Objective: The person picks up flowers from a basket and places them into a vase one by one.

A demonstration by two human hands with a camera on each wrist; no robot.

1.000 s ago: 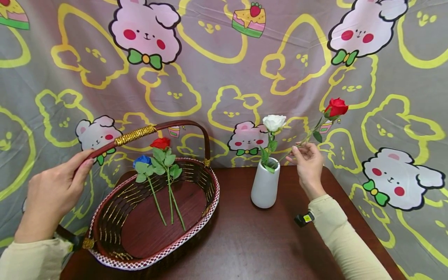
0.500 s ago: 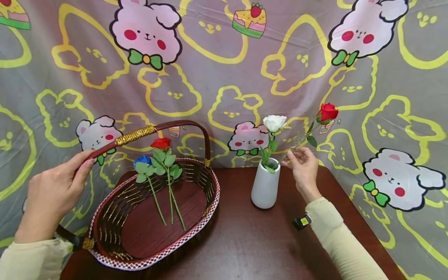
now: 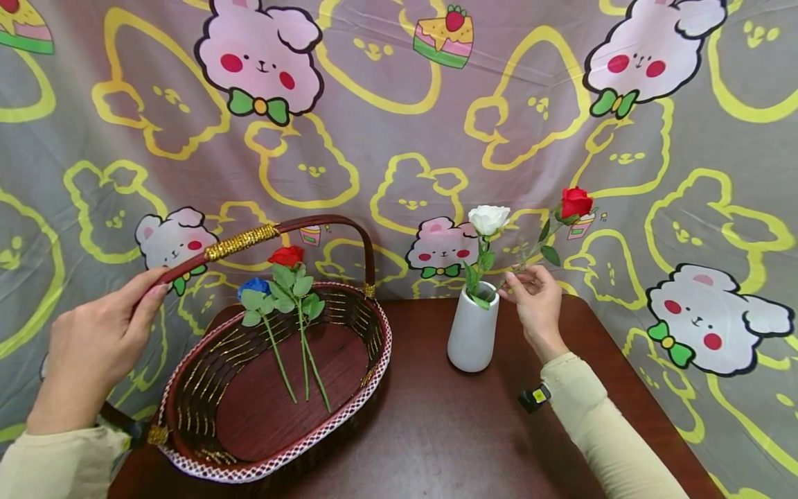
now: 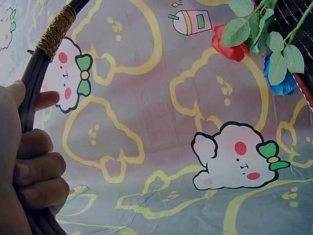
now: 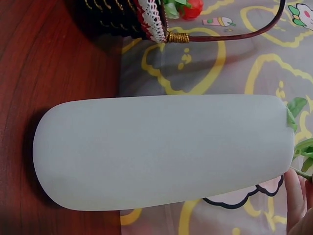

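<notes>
My left hand [image 3: 100,339] grips the brown basket handle [image 3: 187,263], fingers curled round it; the left wrist view shows the same grip. Inside the dark woven basket [image 3: 386,333] lean a blue rose [image 3: 254,285] and a red rose [image 3: 287,256], their stems across its floor. My right hand [image 3: 537,305] pinches the stem of another red rose [image 3: 576,204], which tilts to the right. Its lower stem runs down to the mouth of the white vase [image 3: 472,339]. In that vase a white rose [image 3: 489,219] stands upright. The right wrist view shows the vase [image 5: 161,154] up close with fingertips beside its rim.
Everything rests on a dark brown table [image 3: 424,430]. Behind it hangs a grey cloth [image 3: 386,132] with printed rabbits. The basket's arched handle rises high on the left, and its lace-trimmed rim borders the middle of the table.
My right hand has moved left and slightly down toward the vase, and the red rose's bloom has come left and lower with it. The left hand and basket have stayed put.
</notes>
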